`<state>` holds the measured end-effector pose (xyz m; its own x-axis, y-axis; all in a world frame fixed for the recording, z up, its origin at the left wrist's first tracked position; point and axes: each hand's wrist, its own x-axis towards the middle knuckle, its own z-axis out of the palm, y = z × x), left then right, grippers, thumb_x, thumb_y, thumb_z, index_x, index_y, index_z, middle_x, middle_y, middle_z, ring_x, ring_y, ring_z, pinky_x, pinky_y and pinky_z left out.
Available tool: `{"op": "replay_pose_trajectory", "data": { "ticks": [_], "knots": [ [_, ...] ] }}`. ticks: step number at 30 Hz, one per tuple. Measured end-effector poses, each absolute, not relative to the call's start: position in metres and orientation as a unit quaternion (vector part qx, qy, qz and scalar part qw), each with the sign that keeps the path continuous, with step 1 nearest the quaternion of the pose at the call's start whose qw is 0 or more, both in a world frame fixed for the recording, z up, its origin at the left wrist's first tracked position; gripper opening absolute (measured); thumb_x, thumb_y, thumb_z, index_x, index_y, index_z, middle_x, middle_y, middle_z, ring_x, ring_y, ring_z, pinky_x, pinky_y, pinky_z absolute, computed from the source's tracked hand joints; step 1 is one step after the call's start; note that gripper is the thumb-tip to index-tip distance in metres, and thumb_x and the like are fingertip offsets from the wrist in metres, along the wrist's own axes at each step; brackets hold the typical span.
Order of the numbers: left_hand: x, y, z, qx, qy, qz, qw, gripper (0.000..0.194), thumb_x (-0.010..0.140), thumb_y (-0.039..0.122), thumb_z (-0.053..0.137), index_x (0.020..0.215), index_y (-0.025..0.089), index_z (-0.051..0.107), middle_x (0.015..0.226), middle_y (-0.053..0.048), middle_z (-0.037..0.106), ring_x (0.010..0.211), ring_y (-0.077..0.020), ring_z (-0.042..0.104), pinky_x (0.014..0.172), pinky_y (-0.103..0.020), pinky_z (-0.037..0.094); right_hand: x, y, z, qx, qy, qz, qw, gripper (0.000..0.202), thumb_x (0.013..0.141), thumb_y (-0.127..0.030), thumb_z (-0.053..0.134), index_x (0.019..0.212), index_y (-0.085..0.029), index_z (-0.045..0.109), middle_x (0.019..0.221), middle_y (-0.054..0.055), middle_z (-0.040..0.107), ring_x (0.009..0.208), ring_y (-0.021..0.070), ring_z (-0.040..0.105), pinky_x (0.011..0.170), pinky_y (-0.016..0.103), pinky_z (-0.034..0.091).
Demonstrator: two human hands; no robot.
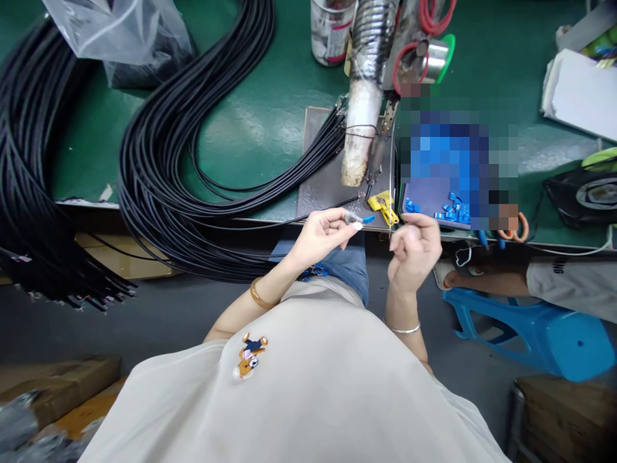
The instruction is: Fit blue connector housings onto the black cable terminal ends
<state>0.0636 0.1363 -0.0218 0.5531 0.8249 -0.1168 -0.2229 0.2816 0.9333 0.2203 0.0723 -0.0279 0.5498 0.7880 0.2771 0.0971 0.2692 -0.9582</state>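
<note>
My left hand (324, 236) is closed in a pinch at the table's front edge, holding a small blue connector (368, 220) that pokes out past the fingertips. My right hand (415, 247) is closed, its thumb and fingertips pressed around a thin strand of wire (391, 161) that runs upward. A yellow tool (384, 207) lies on the grey mat (315, 186) between the hands. Beyond my right hand, several blue connectors (452, 209) sit in a tray (424, 190). A long bundle of black cables (159, 148) reaches the mat from the left.
A wrapped tube (364, 116) hangs over the mat. Behind it stand a jar (330, 32) and a wire spool (436, 61). Orange-handled scissors (515, 228), a black fan (585, 190) and papers (581, 96) are at right. A blue stool (544, 334) and another person's leg (491, 283) are below.
</note>
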Motion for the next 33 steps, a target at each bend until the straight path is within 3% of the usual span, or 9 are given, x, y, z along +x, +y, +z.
{"op": "replay_pose_trajectory", "data": {
  "ticks": [2, 4, 7, 9, 12, 19, 27, 33],
  "knots": [
    [0.064, 0.137, -0.022, 0.486, 0.306, 0.357, 0.737, 0.033, 0.080, 0.043, 0.077, 0.084, 0.012, 0.066, 0.057, 0.003, 0.057, 0.047, -0.0029, 0.048, 0.046, -0.016, 0.035, 0.221, 0.069, -0.025, -0.554, -0.400, 0.211, 0.699, 0.018, 0.091, -0.030, 0.059, 0.109, -0.025, 0.058, 0.060, -0.009, 0.059, 0.037, 0.0040, 0.042, 0.037, 0.016, 0.030],
    [0.064, 0.138, -0.022, 0.486, 0.299, 0.351, 0.742, 0.036, 0.080, 0.045, 0.076, 0.082, 0.011, 0.065, 0.058, 0.002, 0.058, 0.047, -0.0029, 0.047, 0.047, -0.017, 0.035, 0.220, 0.066, -0.025, -0.586, -0.416, 0.177, 0.673, 0.019, 0.095, -0.029, 0.055, 0.114, -0.025, 0.053, 0.077, -0.005, 0.072, 0.040, 0.0046, 0.052, 0.041, 0.018, 0.042],
    [0.065, 0.140, -0.020, 0.492, 0.300, 0.345, 0.741, 0.038, 0.077, 0.047, 0.078, 0.076, 0.012, 0.063, 0.056, 0.003, 0.057, 0.046, -0.0023, 0.044, 0.046, -0.017, 0.035, 0.218, 0.064, -0.029, -0.617, -0.472, 0.123, 0.617, 0.011, 0.096, -0.027, 0.057, 0.106, -0.023, 0.056, 0.095, 0.001, 0.077, 0.068, 0.0124, 0.074, 0.068, 0.028, 0.062],
    [0.065, 0.141, -0.019, 0.496, 0.308, 0.343, 0.736, 0.039, 0.076, 0.048, 0.078, 0.074, 0.012, 0.062, 0.055, 0.003, 0.055, 0.045, -0.0019, 0.043, 0.045, -0.017, 0.034, 0.217, 0.066, -0.035, -0.609, -0.538, 0.070, 0.579, 0.006, 0.092, -0.024, 0.063, 0.098, -0.023, 0.060, 0.099, 0.002, 0.077, 0.088, 0.0170, 0.076, 0.082, 0.034, 0.063],
    [0.068, 0.142, -0.019, 0.491, 0.324, 0.345, 0.731, 0.039, 0.074, 0.047, 0.079, 0.073, 0.013, 0.062, 0.056, 0.004, 0.055, 0.045, -0.0019, 0.041, 0.043, -0.017, 0.033, 0.215, 0.071, -0.041, -0.574, -0.624, -0.012, 0.529, 0.008, 0.088, -0.018, 0.067, 0.093, -0.023, 0.063, 0.106, 0.004, 0.076, 0.100, 0.0187, 0.074, 0.089, 0.036, 0.061],
    [0.077, 0.148, -0.031, 0.508, 0.337, 0.386, 0.692, 0.036, 0.077, 0.045, 0.076, 0.071, 0.013, 0.060, 0.059, 0.004, 0.051, 0.049, -0.0030, 0.042, 0.047, -0.017, 0.034, 0.208, 0.080, -0.045, -0.591, -0.633, -0.048, 0.498, 0.005, 0.092, -0.019, 0.060, 0.093, -0.023, 0.062, 0.109, 0.006, 0.076, 0.098, 0.0184, 0.074, 0.085, 0.034, 0.061],
    [0.085, 0.152, -0.033, 0.531, 0.323, 0.417, 0.663, 0.033, 0.083, 0.044, 0.071, 0.073, 0.015, 0.058, 0.063, 0.005, 0.048, 0.052, -0.0035, 0.037, 0.050, -0.019, 0.031, 0.210, 0.088, -0.043, -0.597, -0.607, -0.019, 0.524, 0.003, 0.090, -0.019, 0.062, 0.091, -0.022, 0.062, 0.108, 0.006, 0.076, 0.096, 0.0181, 0.074, 0.078, 0.032, 0.061],
    [0.086, 0.153, -0.039, 0.563, 0.360, 0.398, 0.628, 0.027, 0.088, 0.039, 0.064, 0.076, 0.016, 0.058, 0.066, 0.003, 0.047, 0.056, -0.0059, 0.038, 0.053, -0.020, 0.030, 0.211, 0.093, -0.045, -0.600, -0.613, -0.026, 0.514, 0.004, 0.092, -0.020, 0.061, 0.091, -0.023, 0.063, 0.108, 0.005, 0.076, 0.099, 0.0189, 0.074, 0.084, 0.035, 0.061]
  ]
}}
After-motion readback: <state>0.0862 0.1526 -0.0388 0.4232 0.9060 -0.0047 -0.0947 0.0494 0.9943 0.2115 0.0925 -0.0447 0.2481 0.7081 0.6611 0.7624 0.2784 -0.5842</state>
